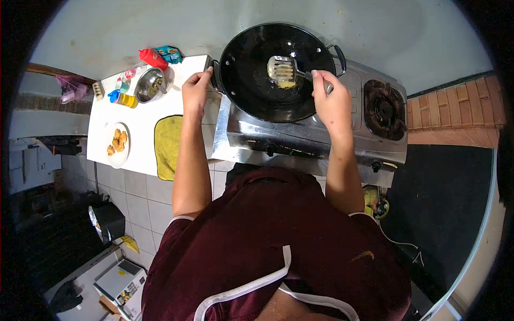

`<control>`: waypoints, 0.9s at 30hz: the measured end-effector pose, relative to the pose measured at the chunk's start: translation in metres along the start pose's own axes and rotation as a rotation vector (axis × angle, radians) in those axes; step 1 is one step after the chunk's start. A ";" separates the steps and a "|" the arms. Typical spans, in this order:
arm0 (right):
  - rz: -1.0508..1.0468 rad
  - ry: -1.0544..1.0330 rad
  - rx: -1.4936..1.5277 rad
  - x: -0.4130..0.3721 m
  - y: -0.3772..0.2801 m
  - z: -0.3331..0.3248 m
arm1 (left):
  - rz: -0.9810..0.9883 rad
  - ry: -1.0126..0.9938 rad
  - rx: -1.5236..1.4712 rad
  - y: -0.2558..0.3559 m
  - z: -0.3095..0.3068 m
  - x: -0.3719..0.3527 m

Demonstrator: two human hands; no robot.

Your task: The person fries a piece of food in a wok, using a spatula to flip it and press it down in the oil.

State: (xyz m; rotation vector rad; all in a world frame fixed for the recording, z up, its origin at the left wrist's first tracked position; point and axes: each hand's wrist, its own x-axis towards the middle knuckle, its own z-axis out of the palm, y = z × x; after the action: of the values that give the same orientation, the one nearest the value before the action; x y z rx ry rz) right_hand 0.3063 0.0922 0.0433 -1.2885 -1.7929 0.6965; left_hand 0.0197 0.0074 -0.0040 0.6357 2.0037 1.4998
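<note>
A large black wok (251, 101) sits on the left side of the steel gas stove (246, 131). My left hand (196, 92) is closed on the wok's left handle, with thumb and fingers pinching it. In my right hand (333, 101) is a slotted metal spatula (282, 68), gripped by its handle. Its blade is over the wok's middle, above a small yellowish piece of food (287, 84), which it partly hides. Shiny wet patches show on the wok's inside around the food.
Left of the stove, a white table (142, 155) holds a plate (119, 160) of browned food pieces, a metal bowl (143, 88), a red bottle (152, 58), a yellow bottle (127, 100) and a yellow-green cloth (167, 144). A second burner (384, 109) lies to the right, and a wall (203, 27) stands behind.
</note>
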 end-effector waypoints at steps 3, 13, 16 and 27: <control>0.055 -0.033 -0.045 0.000 -0.003 -0.014 | 0.002 0.002 -0.013 0.000 -0.001 0.000; 0.014 0.046 -0.045 0.007 -0.006 -0.007 | -0.004 0.007 0.004 0.000 0.000 0.000; -0.038 0.021 -0.004 0.004 0.006 0.003 | -0.005 0.004 0.011 0.000 -0.001 0.000; 0.023 0.029 -0.069 0.007 -0.001 -0.020 | -0.013 -0.003 -0.037 0.005 0.001 -0.005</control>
State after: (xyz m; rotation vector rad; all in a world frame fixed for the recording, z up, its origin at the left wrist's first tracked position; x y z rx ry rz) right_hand 0.3212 0.0978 0.0567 -1.3605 -1.7949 0.6298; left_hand 0.0242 0.0067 0.0013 0.6079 1.9701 1.5234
